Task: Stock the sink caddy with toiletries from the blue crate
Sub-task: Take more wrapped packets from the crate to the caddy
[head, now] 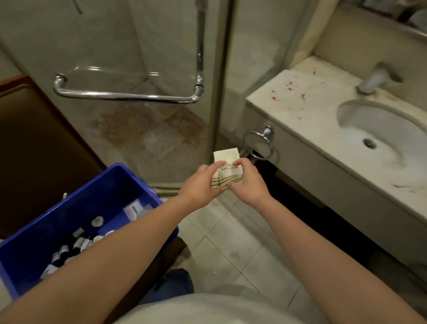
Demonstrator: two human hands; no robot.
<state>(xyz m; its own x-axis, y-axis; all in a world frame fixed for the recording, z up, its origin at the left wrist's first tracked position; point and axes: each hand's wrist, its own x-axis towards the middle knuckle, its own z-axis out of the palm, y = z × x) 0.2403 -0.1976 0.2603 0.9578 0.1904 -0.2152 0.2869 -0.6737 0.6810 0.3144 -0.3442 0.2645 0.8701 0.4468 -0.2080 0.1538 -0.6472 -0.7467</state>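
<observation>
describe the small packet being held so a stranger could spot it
Find the glass shower door with the chrome bar handle; below its right edge the left hand and right hand meet. They pinch a flat cream sachet. Unlike the dark bottles in the blue plastic crate, it has a serrated top and gold stripes.

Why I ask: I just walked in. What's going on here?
A person holds a small cream sachet between both hands, the left hand and the right hand, above the tiled floor. The blue crate of toiletries sits to their left, the sink counter to their right. No caddy is in view.
</observation>
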